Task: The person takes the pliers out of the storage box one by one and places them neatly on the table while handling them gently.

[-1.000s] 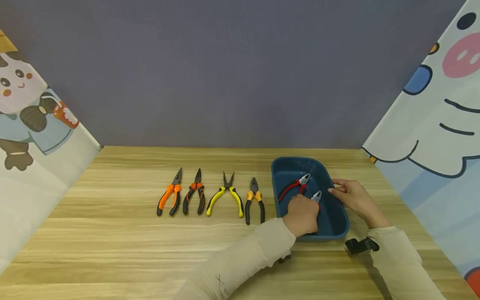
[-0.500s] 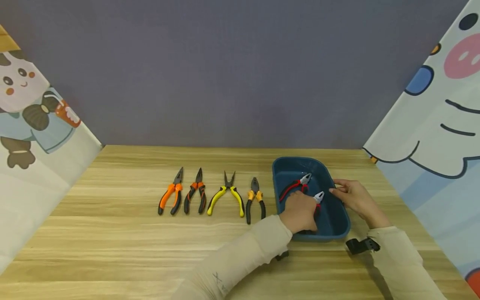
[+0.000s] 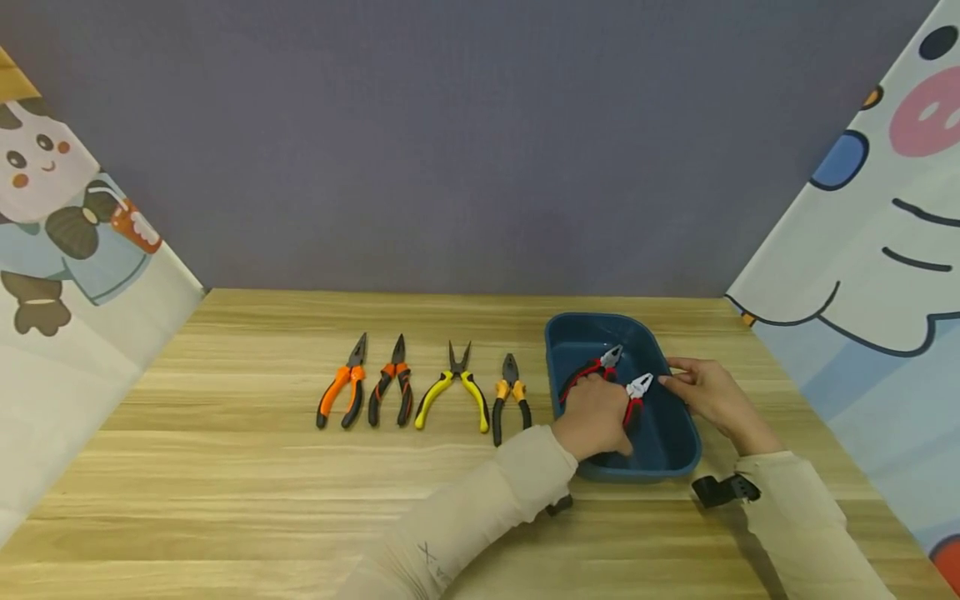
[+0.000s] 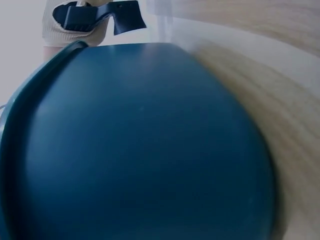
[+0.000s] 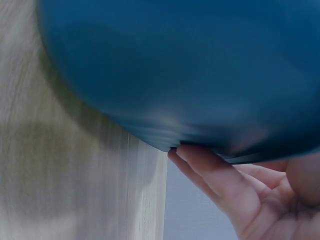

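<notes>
My left hand (image 3: 594,415) reaches into a blue plastic basin (image 3: 678,454), fingers curled down and mostly hidden. Beside it lie combination pliers (image 3: 635,402) with red-and-black handles and a silver head. One handle shows; the other seems to be under the hand, which appears to grip it. A second pair of red-handled pliers (image 3: 609,358) lies farther back in the basin, partly covered by the hand. At the right side, my right hand (image 3: 708,396) pinches the basin's rim; in the right wrist view its fingers (image 5: 215,172) touch the outer wall.
Left of the basin several pliers stand in a row: orange-handled (image 3: 345,383), black-and-orange (image 3: 393,383), yellow (image 3: 453,387) and black-and-yellow (image 3: 512,400). A grey panel (image 3: 465,150) bounds the wooden table (image 3: 247,492) at the back. The basin wall (image 4: 150,145) fills the left wrist view.
My left hand has shifted slightly left and back inside the basin. More of the nearer red-handled pliers shows, and their jaws look wider apart. The right hand stays at the rim.
</notes>
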Motion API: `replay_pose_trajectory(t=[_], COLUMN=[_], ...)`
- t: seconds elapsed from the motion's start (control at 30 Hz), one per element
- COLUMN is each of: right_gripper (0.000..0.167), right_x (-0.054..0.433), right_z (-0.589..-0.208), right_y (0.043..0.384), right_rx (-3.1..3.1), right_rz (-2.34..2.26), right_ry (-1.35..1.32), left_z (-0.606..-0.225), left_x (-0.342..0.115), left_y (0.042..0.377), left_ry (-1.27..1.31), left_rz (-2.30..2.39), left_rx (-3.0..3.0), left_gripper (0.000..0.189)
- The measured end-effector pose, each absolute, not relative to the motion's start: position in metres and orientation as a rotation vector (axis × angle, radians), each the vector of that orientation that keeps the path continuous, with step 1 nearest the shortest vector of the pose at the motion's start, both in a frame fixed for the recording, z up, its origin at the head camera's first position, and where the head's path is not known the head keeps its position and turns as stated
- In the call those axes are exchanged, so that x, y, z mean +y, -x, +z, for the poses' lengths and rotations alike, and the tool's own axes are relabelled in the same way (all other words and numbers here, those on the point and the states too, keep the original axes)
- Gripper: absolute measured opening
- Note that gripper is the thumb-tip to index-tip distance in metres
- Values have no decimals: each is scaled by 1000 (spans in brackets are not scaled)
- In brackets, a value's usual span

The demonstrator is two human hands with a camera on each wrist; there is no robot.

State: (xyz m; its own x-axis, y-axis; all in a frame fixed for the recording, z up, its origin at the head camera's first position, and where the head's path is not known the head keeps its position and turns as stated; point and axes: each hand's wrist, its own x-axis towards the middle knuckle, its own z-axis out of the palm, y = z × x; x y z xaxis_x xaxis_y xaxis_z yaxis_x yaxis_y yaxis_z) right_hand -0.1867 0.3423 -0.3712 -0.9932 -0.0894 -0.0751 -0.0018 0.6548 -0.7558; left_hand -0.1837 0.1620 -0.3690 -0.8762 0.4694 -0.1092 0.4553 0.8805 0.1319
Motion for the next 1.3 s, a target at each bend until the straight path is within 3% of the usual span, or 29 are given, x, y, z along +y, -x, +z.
replay_pose_trajectory(t=[0.77,1.3], right_gripper=[50,50], right_x=[343,341], right_z=[-371,-372], right_y=[188,188], right_rx=[2694,2734], right_rz=[-1336,-1268], right_ry=[99,90], left_z=[-327,-327], left_x=[137,103], left_y=[186,188], left_ry=[-812,-900], left_rz=[262,341], left_rx=[2919,2947], left_gripper=[35,36])
